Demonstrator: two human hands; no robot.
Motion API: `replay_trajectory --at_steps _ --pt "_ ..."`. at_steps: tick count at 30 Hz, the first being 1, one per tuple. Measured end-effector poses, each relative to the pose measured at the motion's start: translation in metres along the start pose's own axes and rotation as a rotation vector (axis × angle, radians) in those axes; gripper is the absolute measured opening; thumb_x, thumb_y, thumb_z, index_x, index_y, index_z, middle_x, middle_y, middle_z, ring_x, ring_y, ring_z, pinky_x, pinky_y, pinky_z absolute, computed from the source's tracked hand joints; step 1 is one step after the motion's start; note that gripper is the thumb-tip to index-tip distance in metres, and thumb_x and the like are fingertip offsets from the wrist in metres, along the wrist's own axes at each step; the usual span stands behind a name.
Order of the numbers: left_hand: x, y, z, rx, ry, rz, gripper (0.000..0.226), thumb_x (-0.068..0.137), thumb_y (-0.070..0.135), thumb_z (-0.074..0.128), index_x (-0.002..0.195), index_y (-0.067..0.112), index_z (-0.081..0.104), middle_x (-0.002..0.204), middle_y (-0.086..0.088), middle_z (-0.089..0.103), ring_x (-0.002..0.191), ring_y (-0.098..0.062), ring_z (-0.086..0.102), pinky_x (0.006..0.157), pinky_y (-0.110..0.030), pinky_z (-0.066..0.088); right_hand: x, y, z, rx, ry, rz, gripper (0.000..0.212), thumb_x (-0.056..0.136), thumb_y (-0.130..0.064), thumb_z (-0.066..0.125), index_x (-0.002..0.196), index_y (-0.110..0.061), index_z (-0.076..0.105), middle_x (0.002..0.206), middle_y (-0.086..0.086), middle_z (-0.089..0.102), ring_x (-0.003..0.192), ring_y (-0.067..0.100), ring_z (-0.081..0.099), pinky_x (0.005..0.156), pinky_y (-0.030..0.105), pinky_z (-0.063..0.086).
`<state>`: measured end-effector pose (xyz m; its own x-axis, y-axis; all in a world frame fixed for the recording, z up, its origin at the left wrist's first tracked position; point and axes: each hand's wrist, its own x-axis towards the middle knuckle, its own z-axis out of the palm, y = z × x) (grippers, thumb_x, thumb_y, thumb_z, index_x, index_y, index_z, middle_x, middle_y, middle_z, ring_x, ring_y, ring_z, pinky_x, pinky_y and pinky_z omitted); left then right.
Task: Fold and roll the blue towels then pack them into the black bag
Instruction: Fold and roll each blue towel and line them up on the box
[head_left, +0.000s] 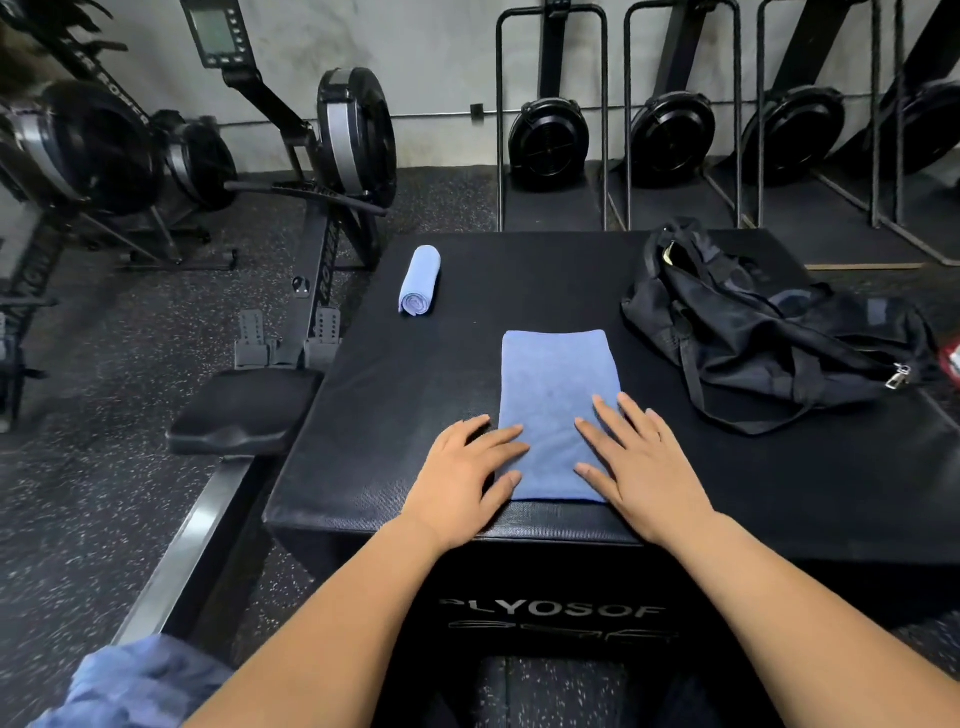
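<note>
Folded blue towel (558, 400): flat strip, near edge of black plyo box (519, 291), lengthwise away from the person. Left hand (462, 483): fingers straight, resting on the strip's near left corner. Right hand (641, 467): fingers straight, pressing its near right side. Rolled blue towel (420, 280): far left of box top. Black bag (769, 332): slumped, right side of box. Rowing machines (332, 156): on floor, left

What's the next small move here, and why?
Probably curl the near edge of the folded towel over and start rolling it away. The left hand and right hand lie flat on its near end; it is folded but unrolled, while a rolled towel lies farther back.
</note>
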<state>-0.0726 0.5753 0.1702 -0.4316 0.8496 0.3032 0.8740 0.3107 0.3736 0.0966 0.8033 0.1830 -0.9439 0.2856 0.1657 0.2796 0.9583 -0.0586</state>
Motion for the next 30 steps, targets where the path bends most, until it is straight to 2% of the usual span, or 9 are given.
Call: replay_trajectory --at_steps 2,3,5,8,13,22,25,28,30 --pt "-0.004 -0.002 0.001 -0.054 0.028 -0.001 0.034 0.104 0.045 0.058 0.138 0.038 0.064 0.154 0.028 0.048 0.153 -0.016 0.033 0.124 -0.042 0.027 -0.013 -0.001 0.003 0.122 0.192 -0.102 0.046 0.107 -0.056 0.044 0.129 -0.024 0.07 0.14 -0.001 0.06 0.132 0.031 0.053 0.108 0.048 0.043" --pt "-0.006 -0.003 0.0 -0.08 0.047 0.011 0.03 0.104 0.043 0.062 0.133 0.038 0.067 0.152 0.028 0.051 0.152 -0.015 0.034 0.124 -0.041 0.029 -0.022 -0.002 0.003 0.178 0.26 -0.134 0.037 0.105 -0.053 0.053 0.118 -0.024 0.073 0.127 -0.006 0.063 0.12 0.028 0.057 0.097 0.045 0.047" --pt "-0.011 -0.003 -0.001 -0.116 0.068 0.03 0.019 0.103 0.04 0.066 0.121 0.035 0.072 0.147 0.027 0.056 0.149 -0.014 0.037 0.121 -0.043 0.033 -0.037 -0.002 0.005 0.256 0.284 -0.152 0.028 0.099 -0.049 0.067 0.114 -0.026 0.074 0.118 -0.01 0.062 0.109 0.024 0.057 0.086 0.043 0.047" --pt "-0.014 0.001 0.0 -0.099 0.06 0.04 0.02 0.1 0.046 0.068 0.115 0.033 0.073 0.145 0.026 0.058 0.146 -0.013 0.04 0.118 -0.044 0.036 -0.046 0.003 0.013 0.379 0.249 -0.114 0.032 0.092 -0.044 0.079 0.119 -0.027 0.075 0.12 -0.013 0.06 0.112 0.02 0.055 0.089 0.044 0.05" --pt "-0.013 0.005 -0.004 -0.102 0.042 0.01 0.036 0.084 0.054 0.079 0.114 0.036 0.07 0.145 0.028 0.055 0.147 -0.014 0.038 0.118 -0.043 0.035 -0.039 0.005 0.011 0.496 0.243 -0.026 0.024 0.093 -0.041 0.075 0.113 -0.028 0.079 0.113 -0.019 0.063 0.11 0.014 0.054 0.097 0.037 0.048" --pt "-0.015 0.011 -0.007 -0.099 0.143 0.071 0.029 0.079 0.027 0.079 0.107 0.024 0.072 0.147 0.004 0.054 0.144 -0.029 0.04 0.116 -0.046 0.037 -0.032 0.008 0.008 0.622 0.207 0.15 0.028 0.092 -0.055 0.064 0.102 -0.032 0.078 0.105 -0.024 0.066 0.105 0.006 0.055 0.093 0.029 0.048" --pt "-0.014 0.012 -0.006 -0.1 0.157 0.08 0.023 0.084 0.025 0.078 0.106 0.021 0.072 0.147 0.002 0.054 0.143 -0.029 0.04 0.116 -0.045 0.036 -0.033 0.008 0.006 0.644 0.199 0.162 0.023 0.092 -0.051 0.068 0.102 -0.032 0.078 0.106 -0.024 0.066 0.107 0.006 0.055 0.094 0.03 0.048" --pt "-0.014 0.008 -0.004 -0.112 0.193 0.046 0.012 0.097 0.031 0.075 0.102 0.021 0.074 0.147 0.005 0.054 0.142 -0.023 0.039 0.118 -0.04 0.034 -0.036 0.004 0.005 0.594 0.208 0.144 0.019 0.091 -0.048 0.075 0.101 -0.033 0.078 0.106 -0.023 0.063 0.111 0.008 0.051 0.095 0.028 0.046" --pt "-0.012 0.006 -0.003 -0.147 0.22 -0.006 0.01 0.099 0.031 0.073 0.101 0.022 0.077 0.145 0.009 0.055 0.142 -0.02 0.038 0.119 -0.038 0.033 -0.041 0.002 0.005 0.525 0.219 0.086 0.028 0.084 -0.05 0.083 0.105 -0.032 0.079 0.107 -0.021 0.059 0.11 0.012 0.049 0.094 0.026 0.044"
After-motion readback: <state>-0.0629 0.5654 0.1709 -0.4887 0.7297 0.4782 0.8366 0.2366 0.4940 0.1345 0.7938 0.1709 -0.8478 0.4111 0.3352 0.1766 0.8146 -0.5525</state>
